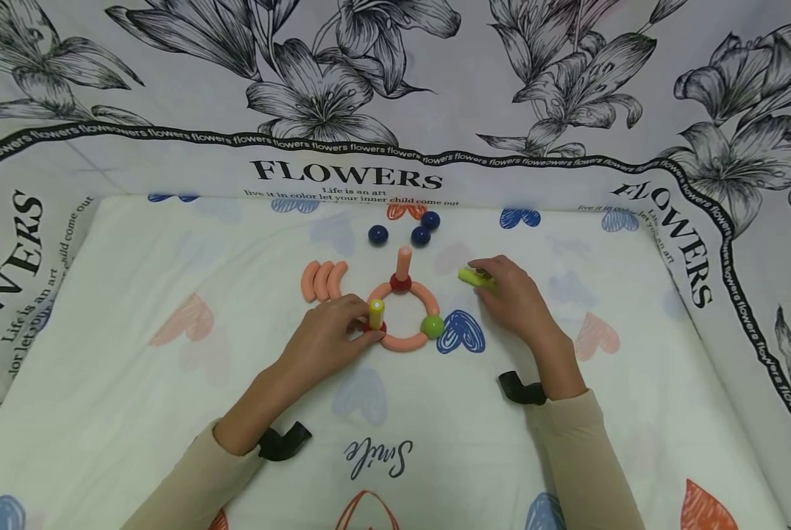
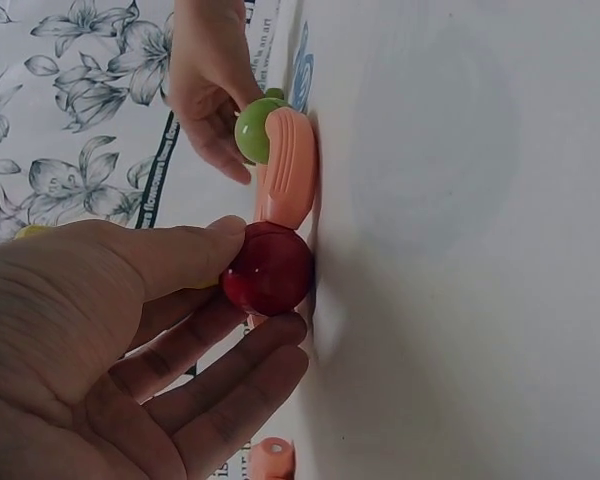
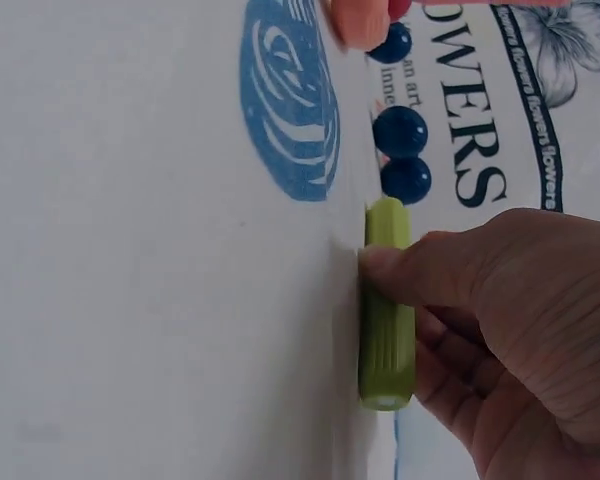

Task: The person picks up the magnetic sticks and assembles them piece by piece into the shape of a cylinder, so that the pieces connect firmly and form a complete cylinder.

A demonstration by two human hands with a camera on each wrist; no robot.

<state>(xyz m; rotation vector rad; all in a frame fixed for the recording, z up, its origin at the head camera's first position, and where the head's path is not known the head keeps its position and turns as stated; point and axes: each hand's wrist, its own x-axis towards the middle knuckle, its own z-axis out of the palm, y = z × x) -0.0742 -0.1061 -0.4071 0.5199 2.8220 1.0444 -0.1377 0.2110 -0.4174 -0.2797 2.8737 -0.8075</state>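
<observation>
A ring of salmon curved pieces [image 1: 405,341] lies on the cloth, joined by balls. My left hand [image 1: 362,327] pinches the near-left red ball [image 2: 270,268] between thumb [image 2: 205,248] and fingers; a short yellow-green stick [image 1: 376,313] stands upright on that ball. A green ball [image 1: 432,326] sits at the ring's near right. The far red ball [image 1: 400,284] carries an upright salmon stick [image 1: 404,261]. My right hand [image 1: 486,280] holds a second yellow-green stick [image 3: 387,305] lying flat on the cloth right of the ring, thumb [image 3: 405,268] across it.
Three dark blue balls [image 1: 420,235] lie just beyond the ring. Three spare salmon curved pieces [image 1: 322,280] lie side by side to its left. All of this rests on a white heart-print mat [image 1: 170,412] over a flowered cloth [image 1: 342,96].
</observation>
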